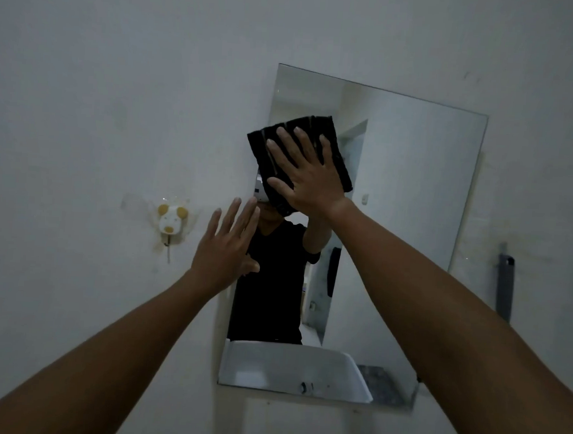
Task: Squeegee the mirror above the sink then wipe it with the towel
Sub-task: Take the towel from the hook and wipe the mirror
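A frameless rectangular mirror (407, 197) hangs on the white wall. My right hand (306, 172) lies flat, fingers spread, and presses a folded black towel (340, 159) against the glass near the mirror's upper left. My left hand (226, 250) is open with its fingers apart, resting at the mirror's left edge lower down and holding nothing. The mirror reflects a person in a black shirt and the white sink at the bottom. A grey squeegee (505, 284) hangs on the wall to the right of the mirror.
A small white and yellow animal-shaped hook (171, 220) is stuck to the wall left of the mirror. Bare white wall surrounds the mirror on every side.
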